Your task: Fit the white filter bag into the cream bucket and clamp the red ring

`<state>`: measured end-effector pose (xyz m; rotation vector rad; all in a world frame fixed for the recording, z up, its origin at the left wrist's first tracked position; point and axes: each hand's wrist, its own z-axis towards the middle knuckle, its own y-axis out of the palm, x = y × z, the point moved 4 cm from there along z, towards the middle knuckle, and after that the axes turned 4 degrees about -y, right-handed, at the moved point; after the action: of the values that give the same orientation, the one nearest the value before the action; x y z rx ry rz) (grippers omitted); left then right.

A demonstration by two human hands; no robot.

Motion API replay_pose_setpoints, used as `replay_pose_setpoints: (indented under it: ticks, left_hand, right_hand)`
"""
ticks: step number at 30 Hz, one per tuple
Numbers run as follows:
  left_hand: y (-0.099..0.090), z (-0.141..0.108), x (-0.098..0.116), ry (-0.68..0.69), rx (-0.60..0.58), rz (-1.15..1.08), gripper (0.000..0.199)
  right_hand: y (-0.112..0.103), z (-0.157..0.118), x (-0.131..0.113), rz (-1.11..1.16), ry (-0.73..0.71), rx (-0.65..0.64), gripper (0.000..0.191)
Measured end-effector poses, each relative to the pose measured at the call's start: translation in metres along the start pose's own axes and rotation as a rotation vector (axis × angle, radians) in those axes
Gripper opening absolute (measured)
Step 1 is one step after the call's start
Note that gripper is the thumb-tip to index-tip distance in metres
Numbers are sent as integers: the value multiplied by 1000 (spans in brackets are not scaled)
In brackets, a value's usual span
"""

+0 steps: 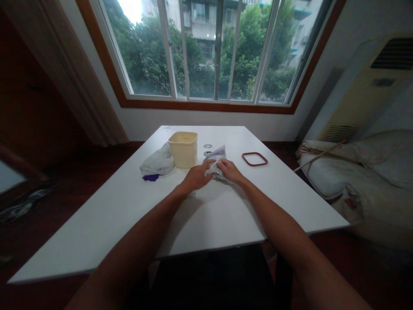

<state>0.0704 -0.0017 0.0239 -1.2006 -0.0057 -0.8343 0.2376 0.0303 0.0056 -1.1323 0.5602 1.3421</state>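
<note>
Over the middle of the white table, a crumpled whitish plastic bag is between my two hands, with one corner standing up beyond them. My left hand has its fingers and thumb closed on the bag's left side. On the other side, my right hand pinches the bag between curled fingers and thumb. Just left of my hands stands a cream-yellow bin, upright with its top uncovered. A brown-red squared ring lies flat to the right, apart from my right hand.
A fuller white plastic bag rests against the bin's left side, with a purple piece under its edge. Small round items lie beyond my hands on the white table. Large sacks stand right of it.
</note>
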Motion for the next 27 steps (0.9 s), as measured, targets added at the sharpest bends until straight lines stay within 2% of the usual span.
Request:
replay_pose_setpoints:
  ticks: [3,5,10,12,14,17,22,27]
  left_hand:
    - [1,-1,6,122,-19,76,50]
    - [2,-1,9,149,-6,125,47]
    - [1,2,11,77,90,234,31]
    - [1,2,10,59,105,246,26]
    - [0,1,9,38,122,228,23]
    - [-1,1,6,24,144,114,19]
    - [2,5,3,12,115,-329,21]
    - [10,9,-6,-225,43,-632,34]
  right_hand:
    - [-2,3,3,-35,-4,46,34]
    - [-2,4,3,-74,7,74,33]
    - [-4,2,2,-102,67,117,31]
    - [-5,0,-2,-85,33,88,32]
    - [-5,-3,-8,-81,-33,20,41]
    - [-6,-7,-14,-86,-96,-79,58]
    - [-9,-8,-15,-76,-66,-100,54]
    - [-10,-2,-7,-143,-58,-6,43]
